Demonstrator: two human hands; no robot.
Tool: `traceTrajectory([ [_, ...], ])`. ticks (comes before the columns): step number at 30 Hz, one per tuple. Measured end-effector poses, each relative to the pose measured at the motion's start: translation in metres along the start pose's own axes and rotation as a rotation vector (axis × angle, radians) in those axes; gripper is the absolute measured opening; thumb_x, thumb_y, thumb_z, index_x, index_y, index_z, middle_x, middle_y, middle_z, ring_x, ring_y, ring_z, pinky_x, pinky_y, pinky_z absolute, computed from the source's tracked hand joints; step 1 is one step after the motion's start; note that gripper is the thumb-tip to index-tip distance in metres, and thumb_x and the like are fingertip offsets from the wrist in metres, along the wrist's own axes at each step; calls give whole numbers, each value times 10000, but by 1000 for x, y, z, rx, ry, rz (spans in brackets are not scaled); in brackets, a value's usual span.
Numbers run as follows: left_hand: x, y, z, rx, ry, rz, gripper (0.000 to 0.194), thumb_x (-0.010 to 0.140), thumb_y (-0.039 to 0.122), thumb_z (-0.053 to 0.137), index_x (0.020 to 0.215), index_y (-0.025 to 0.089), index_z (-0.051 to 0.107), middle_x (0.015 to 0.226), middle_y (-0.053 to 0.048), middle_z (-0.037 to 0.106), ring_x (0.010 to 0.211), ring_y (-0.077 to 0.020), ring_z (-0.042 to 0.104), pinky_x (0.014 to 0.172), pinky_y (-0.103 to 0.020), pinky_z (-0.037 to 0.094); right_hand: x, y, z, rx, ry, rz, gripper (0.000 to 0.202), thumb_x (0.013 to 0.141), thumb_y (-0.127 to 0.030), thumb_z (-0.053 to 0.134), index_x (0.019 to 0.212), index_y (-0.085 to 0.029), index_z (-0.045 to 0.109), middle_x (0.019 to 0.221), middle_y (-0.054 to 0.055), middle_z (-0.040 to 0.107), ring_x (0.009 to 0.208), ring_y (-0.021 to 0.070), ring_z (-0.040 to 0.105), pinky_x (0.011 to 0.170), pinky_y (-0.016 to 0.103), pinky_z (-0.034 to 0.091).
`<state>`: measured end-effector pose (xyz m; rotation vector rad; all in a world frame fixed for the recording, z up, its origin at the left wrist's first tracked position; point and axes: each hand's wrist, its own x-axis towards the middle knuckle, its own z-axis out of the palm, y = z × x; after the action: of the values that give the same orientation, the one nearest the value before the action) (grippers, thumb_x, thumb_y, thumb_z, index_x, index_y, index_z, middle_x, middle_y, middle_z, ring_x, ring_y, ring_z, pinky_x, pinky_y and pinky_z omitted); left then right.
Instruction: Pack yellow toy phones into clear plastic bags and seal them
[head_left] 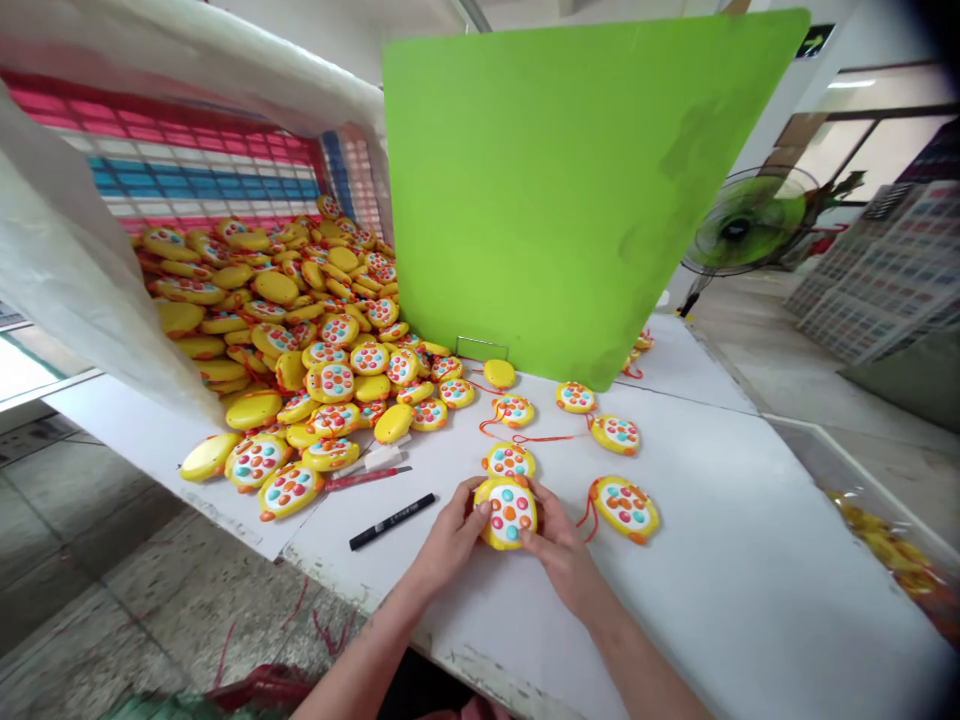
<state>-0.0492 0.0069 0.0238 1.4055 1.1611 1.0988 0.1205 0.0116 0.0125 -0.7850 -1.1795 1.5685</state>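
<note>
Between my two hands is a yellow toy point(508, 513) with a white face and coloured buttons turned up. My left hand point(455, 530) grips its left edge, thumb on the face. On its right edge, my right hand point(556, 545) holds on with thumb and fingers. Another button toy point(510, 460) lies on the table just beyond the held one. To the right lies a toy with a red cord point(626, 508), and farther back are a toy point(616, 433), a second one point(576, 397) and a plain yellow back point(499, 374).
A large pile of yellow toys point(330, 382) spills from a lined container at the left. A black marker point(392, 522) and a red craft knife point(369, 478) lie left of my hands. Behind stands a green board point(555, 200); a fan point(739, 228) is at the back right.
</note>
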Motion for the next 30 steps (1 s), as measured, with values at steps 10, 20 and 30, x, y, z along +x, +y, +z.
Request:
traceTrajectory([
  [10,-3,-9,-5,-316,-66,-42,559,860,492,549,1323,217,400,1098,-76,596,968,-207,599,839,-331,494,3,2,-4,-72,0,85,373,873,-402,564,1216,-256,570,1198,71,624,1098,248,586,920,441,486],
  [20,-10,-7,-6,-232,-160,-30,622,862,391,595,1384,210,309,1242,-87,537,1037,-208,548,902,-331,465,1,3,-4,-65,-52,120,424,904,-433,513,1298,-276,495,1338,65,529,1182,248,529,962,418,467],
  [30,-13,-3,-5,-232,-241,-24,834,753,440,710,1417,207,262,1267,-101,522,1066,-239,541,909,-347,455,1,0,2,-201,-38,51,374,853,-353,598,1204,-246,528,1150,47,617,1052,227,581,899,363,487],
])
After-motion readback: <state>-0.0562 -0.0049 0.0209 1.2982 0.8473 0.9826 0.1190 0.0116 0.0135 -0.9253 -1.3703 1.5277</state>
